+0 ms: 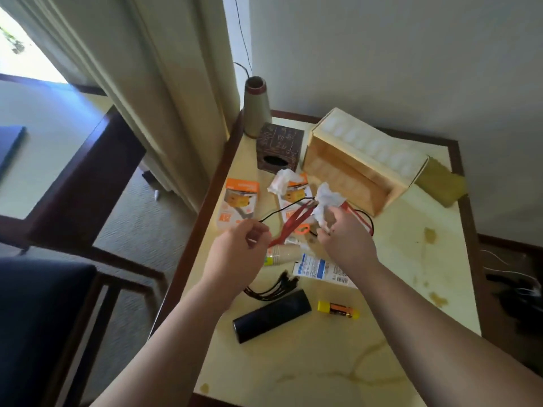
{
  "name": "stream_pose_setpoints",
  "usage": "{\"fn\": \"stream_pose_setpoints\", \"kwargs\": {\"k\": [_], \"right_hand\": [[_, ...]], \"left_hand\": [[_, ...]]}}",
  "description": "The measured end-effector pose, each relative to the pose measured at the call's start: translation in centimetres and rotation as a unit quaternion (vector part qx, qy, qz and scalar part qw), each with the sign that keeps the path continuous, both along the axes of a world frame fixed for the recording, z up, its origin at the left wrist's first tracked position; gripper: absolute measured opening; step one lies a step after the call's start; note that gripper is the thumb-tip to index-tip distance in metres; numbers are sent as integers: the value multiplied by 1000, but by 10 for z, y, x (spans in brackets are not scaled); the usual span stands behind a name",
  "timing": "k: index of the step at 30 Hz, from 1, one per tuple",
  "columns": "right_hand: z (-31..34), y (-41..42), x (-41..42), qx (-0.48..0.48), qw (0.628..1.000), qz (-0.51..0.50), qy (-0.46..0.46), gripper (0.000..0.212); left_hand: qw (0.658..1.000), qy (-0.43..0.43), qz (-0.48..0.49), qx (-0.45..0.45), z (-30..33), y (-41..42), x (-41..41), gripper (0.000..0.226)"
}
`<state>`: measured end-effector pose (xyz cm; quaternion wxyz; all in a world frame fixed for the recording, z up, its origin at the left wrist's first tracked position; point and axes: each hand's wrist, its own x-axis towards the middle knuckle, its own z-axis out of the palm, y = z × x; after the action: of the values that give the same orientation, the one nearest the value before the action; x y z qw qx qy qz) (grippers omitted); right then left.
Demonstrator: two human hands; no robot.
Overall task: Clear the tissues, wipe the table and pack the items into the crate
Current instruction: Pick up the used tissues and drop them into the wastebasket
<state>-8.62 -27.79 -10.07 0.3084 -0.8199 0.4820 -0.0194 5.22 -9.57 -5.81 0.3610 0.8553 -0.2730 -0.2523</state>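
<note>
- Left hand (pixel 249 233) pinches a thin black wire (pixel 282 208), raised over the counter (pixel 411 274).
- Right hand (pixel 340 230) grips a crumpled tissue (pixel 326 201) just beyond its knuckles.
- Second tissue (pixel 280 183) lies farther, up-left; right hand seems nearer.
- Crate (pixel 358 163) lies on its side, farthest, long axis running right.

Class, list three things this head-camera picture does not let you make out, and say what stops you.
1. Print on the blue-and-white packet: too small, and partly covered by the right hand.
2. Inside of the tissue box: its opening is dark.
3. What the left hand pinches: its fingers hide the contact.
</note>
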Motion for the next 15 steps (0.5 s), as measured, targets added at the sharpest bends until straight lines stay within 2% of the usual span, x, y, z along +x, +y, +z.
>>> {"fn": "stream_pose_setpoints", "kwargs": {"k": [3,6,10,15], "right_hand": [[-20,-15,11,-10,999,-8,30,39],[-33,-19,16,-30,997,11,68,18],[-27,-16,11,-43,996,-23,76,25],[-4,-3,-3,-75,996,-34,26,24]], "left_hand": [[999,-17,-34,25,-5,-28,12,7],[993,-64,-82,53,-12,-57,28,20],[986,-92,-118,78,-20,-94,49,38],[969,-147,-149,129,-40,-132,69,57]]}}
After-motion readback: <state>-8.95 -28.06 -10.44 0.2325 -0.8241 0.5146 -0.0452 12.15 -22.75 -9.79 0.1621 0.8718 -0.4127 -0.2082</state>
